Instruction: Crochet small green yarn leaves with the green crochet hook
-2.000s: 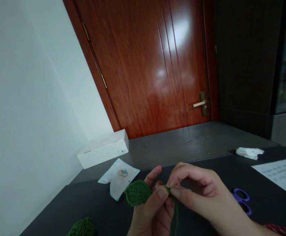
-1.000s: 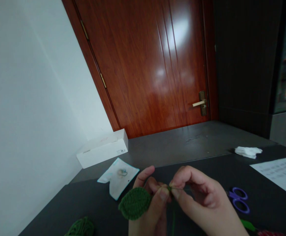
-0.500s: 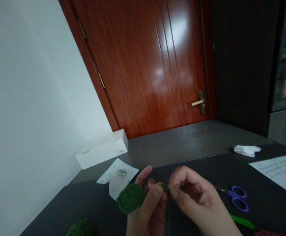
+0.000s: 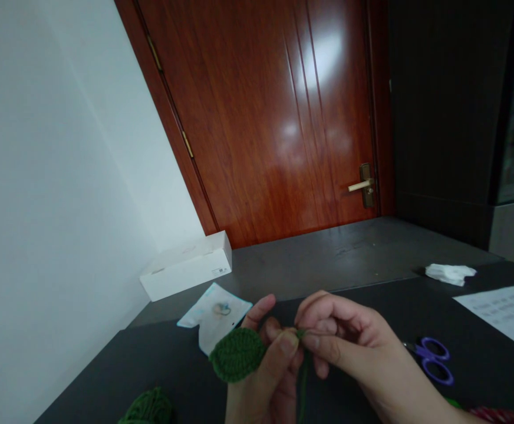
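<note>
A green crocheted leaf (image 4: pixel 238 354) rests against my left hand (image 4: pixel 279 353), whose thumb and fingers pinch the thin green end of the piece. Its index finger sticks up. Touching the same spot, my right hand (image 4: pixel 340 338) is closed, thumb against fingertips, at the small green stitches (image 4: pixel 300 334) between both hands. Whether it grips a needle or only yarn is too small to tell. A strand of green yarn (image 4: pixel 302 388) hangs down below the fingers.
A green yarn ball (image 4: pixel 147 406) lies at the front left. Behind my left hand is a white packet (image 4: pixel 215 315), with a white box (image 4: pixel 188 268) farther back. Purple-handled scissors (image 4: pixel 434 359), a crumpled tissue (image 4: pixel 450 273) and a printed sheet (image 4: pixel 507 312) lie to the right.
My right hand's fingertips have come in closer to the left fingertips, and its lower fingers have shifted. The thin line earlier seen at its fingertips no longer shows clearly. The view has turned slightly left.
</note>
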### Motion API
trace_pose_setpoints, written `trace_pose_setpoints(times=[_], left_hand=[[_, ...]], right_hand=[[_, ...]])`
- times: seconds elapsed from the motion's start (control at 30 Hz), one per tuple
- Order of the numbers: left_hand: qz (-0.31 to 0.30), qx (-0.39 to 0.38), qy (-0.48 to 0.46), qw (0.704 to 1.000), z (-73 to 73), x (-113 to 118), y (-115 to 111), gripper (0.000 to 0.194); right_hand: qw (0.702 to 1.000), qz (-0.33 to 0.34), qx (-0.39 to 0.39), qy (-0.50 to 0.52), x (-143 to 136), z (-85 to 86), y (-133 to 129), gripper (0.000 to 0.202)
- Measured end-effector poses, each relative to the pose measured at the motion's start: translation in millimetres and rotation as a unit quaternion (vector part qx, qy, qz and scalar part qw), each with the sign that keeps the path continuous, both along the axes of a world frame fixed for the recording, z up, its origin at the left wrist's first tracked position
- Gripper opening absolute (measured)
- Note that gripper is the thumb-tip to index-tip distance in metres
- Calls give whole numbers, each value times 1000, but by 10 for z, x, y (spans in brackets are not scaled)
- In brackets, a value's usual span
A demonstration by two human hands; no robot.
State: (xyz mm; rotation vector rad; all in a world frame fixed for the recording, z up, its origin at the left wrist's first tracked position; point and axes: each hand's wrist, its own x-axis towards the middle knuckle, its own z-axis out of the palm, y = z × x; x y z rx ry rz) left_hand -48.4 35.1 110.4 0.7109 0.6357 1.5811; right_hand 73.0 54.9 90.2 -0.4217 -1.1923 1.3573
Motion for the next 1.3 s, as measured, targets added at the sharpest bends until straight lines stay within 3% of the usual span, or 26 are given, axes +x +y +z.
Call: trace_pose_setpoints(times=[0.2,0.33,0.47,0.57,0.8,1.17,1.3], left_hand=[[-12,-9,3,1000,0,-6,-12,36],[-3,-23,-9,1000,8,8,-14,39],[34,-13,-2,999,3,22,-7,39],[66,6,20,998,-2,28,2,38],[141,29,46,988,15,57,10,41],[147,38,40,988,22,66,-7,40],[150,40,36,987,14,64,8,40]], right_hand=[[1000,6,-13,-7,20,68,-29,17],[992,-69,51,-97,31,23,-40,14],[926,-195,244,-213,69,16,-112,14],[886,-234,315,-248,94,37,-172,17],[796,-349,404,-285,119,73,-196,20],[751,-400,421,-316,128,56,-183,14],[709,-415,450,-351,164,109,-197,14]])
